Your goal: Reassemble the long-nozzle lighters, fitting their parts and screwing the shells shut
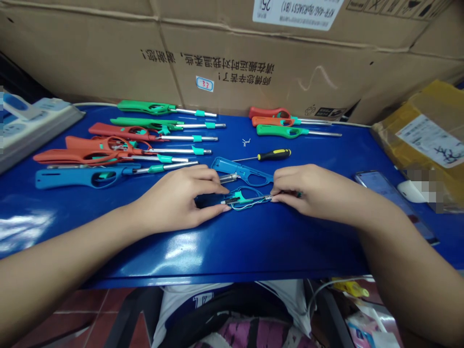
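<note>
An opened blue gas lighter [250, 195] lies on the blue table between my hands, its thin wires, green trigger and metal parts exposed. My left hand [192, 195] curls around its handle end, thumb and fingers gripping it and hiding most of that part. With fingertips pinched, my right hand [302, 191] holds the front end near the metal rod. Just behind lies the loose blue half shell [246, 171], close to both hands. A clear-ended fuel tank [228, 178] shows beside my left fingers. Farther back rests a screwdriver [273, 154] with a black and yellow handle.
Several green, red and blue lighters [105, 150] lie at the left, and three more lighters [277, 130] at the back right. Small screws [246, 141] sit behind the screwdriver. A phone [377, 186], a taped parcel [427, 135] and a power strip [39, 125] flank the workspace; a large carton [224, 43] stands behind.
</note>
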`<state>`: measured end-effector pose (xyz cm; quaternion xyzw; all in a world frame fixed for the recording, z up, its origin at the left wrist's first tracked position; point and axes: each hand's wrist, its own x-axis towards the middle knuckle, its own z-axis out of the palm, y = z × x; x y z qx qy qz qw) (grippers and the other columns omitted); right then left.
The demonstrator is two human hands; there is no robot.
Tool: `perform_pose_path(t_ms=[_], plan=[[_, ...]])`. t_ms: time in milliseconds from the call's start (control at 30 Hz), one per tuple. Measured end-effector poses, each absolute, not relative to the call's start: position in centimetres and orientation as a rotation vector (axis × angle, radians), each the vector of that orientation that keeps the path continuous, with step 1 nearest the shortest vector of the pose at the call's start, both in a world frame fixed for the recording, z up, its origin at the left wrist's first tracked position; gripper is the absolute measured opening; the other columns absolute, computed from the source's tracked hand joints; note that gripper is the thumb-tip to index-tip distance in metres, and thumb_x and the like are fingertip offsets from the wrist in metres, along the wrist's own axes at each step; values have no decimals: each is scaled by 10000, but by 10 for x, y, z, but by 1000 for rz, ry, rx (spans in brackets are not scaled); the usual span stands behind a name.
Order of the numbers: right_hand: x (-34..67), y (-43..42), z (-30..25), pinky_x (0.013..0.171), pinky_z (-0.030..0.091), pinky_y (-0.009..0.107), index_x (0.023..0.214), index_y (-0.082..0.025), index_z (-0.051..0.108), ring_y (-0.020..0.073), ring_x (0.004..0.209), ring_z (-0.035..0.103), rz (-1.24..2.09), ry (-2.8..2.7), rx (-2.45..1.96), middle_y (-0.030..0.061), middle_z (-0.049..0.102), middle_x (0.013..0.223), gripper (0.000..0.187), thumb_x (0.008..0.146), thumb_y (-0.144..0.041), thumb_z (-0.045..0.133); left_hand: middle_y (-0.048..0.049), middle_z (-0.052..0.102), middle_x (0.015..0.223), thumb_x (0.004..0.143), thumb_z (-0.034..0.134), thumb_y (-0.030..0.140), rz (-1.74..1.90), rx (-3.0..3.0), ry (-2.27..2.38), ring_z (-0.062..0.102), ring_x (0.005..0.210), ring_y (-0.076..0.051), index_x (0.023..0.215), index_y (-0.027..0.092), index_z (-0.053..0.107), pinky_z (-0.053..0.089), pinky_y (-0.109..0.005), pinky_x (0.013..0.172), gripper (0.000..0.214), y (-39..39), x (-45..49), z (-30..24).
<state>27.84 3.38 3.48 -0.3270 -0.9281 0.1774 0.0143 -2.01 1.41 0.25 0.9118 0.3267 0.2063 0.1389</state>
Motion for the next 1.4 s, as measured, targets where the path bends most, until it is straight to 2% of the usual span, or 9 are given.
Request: perform_pose_path(t_ms=[267,433,867,1100,1400], plan=[[282,38,33,698,465,274,879,-174,737,153,766,645,666,-2782,-985,37,709,869,133,940,-200,622,-55,726,1009,944,683,373,592,2648,945,688,937,-220,1089,185,781,558,-348,831,256,14,-20,-1],[282,39,31,681,453,273,831,-171,720,145,733,621,685,-2796,-931,32,687,828,153,944,-202,621,-54,724,1005,942,685,370,603,2645,955,693,933,-219,1087,181,783,563,-354,837,258,13,-21,-2],[276,33,33,655,384,298,729,-159,636,139,675,546,491,-2940,-986,26,598,780,243,966,-181,587,-54,720,1017,942,689,368,595,2628,962,691,946,-215,1090,188,781,556,-339,845,251,14,-21,-1],[276,30,36,695,413,305,884,-161,697,174,783,608,561,-2911,-1121,45,675,893,116,943,-158,598,-51,725,1000,949,675,370,584,2668,946,684,927,-214,1084,190,783,553,-345,829,250,13,-21,2],[276,34,37,740,429,323,918,-173,710,189,819,617,553,-2902,-1084,50,682,917,207,995,-210,521,-49,726,1014,953,674,375,593,2657,948,687,932,-203,1101,192,780,556,-328,826,258,14,-20,0]])
